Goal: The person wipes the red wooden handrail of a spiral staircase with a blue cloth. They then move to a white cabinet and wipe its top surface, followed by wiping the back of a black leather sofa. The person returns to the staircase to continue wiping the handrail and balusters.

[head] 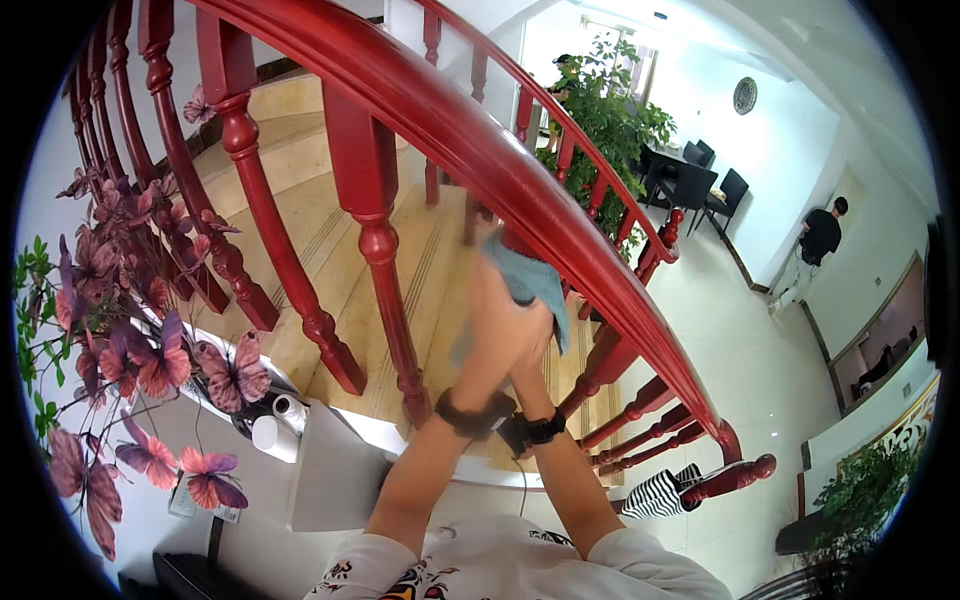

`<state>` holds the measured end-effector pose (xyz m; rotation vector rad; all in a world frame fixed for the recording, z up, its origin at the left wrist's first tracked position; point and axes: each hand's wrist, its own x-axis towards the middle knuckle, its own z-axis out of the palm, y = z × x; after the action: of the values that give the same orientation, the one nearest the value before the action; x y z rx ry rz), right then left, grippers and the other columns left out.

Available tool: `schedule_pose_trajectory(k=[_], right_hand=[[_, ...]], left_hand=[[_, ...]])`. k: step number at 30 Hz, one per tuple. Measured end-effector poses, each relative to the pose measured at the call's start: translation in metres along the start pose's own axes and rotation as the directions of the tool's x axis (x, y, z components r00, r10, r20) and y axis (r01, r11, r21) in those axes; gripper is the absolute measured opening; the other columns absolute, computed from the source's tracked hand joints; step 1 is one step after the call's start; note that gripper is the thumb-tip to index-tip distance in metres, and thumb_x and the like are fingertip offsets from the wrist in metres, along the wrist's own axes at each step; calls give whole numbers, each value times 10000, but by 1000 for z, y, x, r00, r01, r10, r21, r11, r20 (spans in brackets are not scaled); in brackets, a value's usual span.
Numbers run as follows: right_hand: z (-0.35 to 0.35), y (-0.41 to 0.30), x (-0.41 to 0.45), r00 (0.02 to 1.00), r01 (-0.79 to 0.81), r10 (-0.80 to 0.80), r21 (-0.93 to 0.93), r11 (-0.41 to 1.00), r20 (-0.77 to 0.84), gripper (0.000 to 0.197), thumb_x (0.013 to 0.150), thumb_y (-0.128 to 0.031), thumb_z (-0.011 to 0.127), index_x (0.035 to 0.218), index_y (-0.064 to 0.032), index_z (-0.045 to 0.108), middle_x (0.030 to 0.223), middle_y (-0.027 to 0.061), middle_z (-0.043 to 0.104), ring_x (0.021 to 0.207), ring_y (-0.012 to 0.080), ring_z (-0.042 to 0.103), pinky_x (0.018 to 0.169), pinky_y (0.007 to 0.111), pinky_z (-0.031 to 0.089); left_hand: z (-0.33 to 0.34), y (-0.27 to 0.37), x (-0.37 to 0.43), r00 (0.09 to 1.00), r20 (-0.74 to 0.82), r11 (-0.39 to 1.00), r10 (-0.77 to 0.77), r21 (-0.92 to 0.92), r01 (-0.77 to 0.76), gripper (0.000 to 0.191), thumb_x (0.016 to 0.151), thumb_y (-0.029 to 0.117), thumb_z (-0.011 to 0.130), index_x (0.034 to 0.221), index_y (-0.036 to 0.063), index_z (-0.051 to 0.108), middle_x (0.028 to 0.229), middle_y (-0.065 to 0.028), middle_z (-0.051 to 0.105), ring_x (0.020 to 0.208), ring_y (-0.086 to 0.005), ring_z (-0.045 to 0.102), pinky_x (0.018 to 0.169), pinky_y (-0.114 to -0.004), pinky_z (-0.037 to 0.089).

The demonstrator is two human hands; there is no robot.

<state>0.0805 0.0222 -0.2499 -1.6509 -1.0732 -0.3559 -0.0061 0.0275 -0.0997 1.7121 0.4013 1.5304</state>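
Observation:
A blue-grey cloth (541, 279) is wrapped about the upper part of a red wooden baluster just under the thick red handrail (480, 169). My left hand (495, 322), blurred, grips the cloth from the near side. Close against it, my right hand (534, 351) is also at the cloth, its fingers largely hidden. Both wrists wear black bands. The wrapped baluster is mostly covered by my hands. To the left stands another turned red baluster (379, 247), its square top meeting the rail.
Butterfly-shaped decorations (157, 352) crowd the left side. Yellowish stone steps (300, 300) lie behind the balusters. A striped bag (660, 495) hangs at the rail's lower end. White containers (276, 439) stand at lower left. A person (817, 236) is by the far right wall.

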Motion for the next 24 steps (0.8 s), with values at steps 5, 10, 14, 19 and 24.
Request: schedule_pose_trajectory(k=[5,10,14,19,24], right_hand=[[19,43,-43,994,-91,94,-56,994,48,272,911,-153,524,1064,71,547,1087,147,573,1025,234,545,867,349,433],[13,68,-94,981,-173,182,-118,978,68,257,899,-151,529,1042,61,553,1069,146,575,1013,241,546,854,356,433],[22,71,-114,980,-165,177,-119,979,93,245,889,-149,533,1024,54,558,1054,145,577,1003,247,546,844,362,433],[26,74,-118,984,-108,123,-116,987,129,230,877,-147,537,1002,44,564,1036,144,579,991,255,546,831,369,433],[29,81,-134,957,-41,63,-82,996,282,216,865,-145,542,980,35,569,1018,143,581,978,263,547,819,376,433]], left_hand=[[1,-29,-29,989,23,989,-146,-14,146,644,684,88,720,1244,-4,415,1120,-178,560,977,-268,578,856,-379,454],[8,-83,-77,995,6,994,-104,-22,104,654,663,75,740,1225,-10,416,1087,-157,568,961,-223,573,847,-360,459],[-1,-136,-104,959,166,972,-232,-6,236,525,672,52,721,1133,-7,476,964,-121,621,873,-192,597,781,-344,487],[1,-134,-111,964,54,964,-261,72,257,464,653,47,707,1072,-7,516,908,-111,657,803,-207,635,728,-350,511],[-1,-127,-120,917,88,909,-389,198,367,442,645,140,734,1032,7,565,846,-185,658,801,-306,675,718,-365,520]])
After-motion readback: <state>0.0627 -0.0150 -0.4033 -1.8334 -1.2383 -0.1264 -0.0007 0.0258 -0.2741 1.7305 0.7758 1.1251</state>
